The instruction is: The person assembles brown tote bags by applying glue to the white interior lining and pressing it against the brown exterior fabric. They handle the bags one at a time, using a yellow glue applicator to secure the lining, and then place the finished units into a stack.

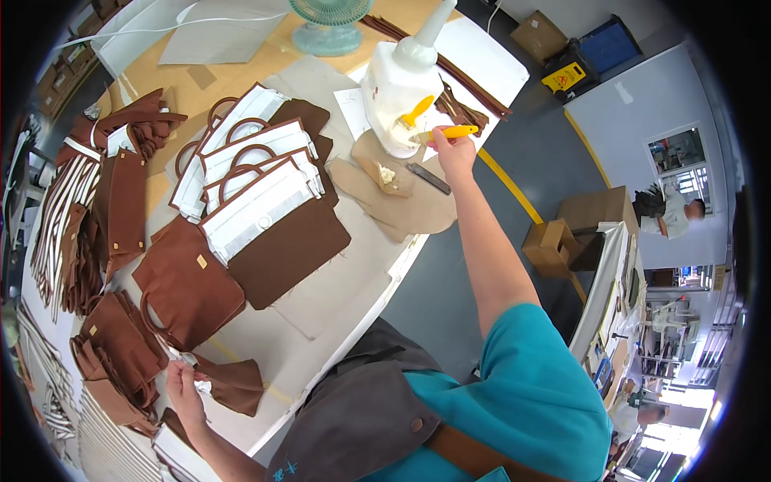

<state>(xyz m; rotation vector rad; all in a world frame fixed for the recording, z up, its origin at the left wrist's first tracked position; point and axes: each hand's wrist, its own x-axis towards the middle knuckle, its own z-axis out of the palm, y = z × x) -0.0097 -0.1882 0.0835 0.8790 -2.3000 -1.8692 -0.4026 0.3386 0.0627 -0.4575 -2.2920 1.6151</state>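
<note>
My right hand (454, 153) grips a yellow-handled brush (461, 131), its bristles at the cut-open side of a white plastic jug (384, 84). A second yellow brush (418, 110) rests in that opening, beside whitish paste. Near the table's lower left edge, my left hand (185, 392) is closed at the pale edge of a brown fabric piece (234, 384); the fingertips are partly hidden. Just above it lies a brown bag panel (193, 273) with a looped handle and a small tan label. Handled panels with white backing (261, 201) overlap in the middle of the table.
A dark-handled tool (429, 178) and a paste-smeared scrap (389, 178) lie on tan sheets by the jug. Brown and striped pieces (64, 217) are heaped at left. A green fan (328, 34) stands at the back. Cardboard boxes (554, 245) and other people are at right.
</note>
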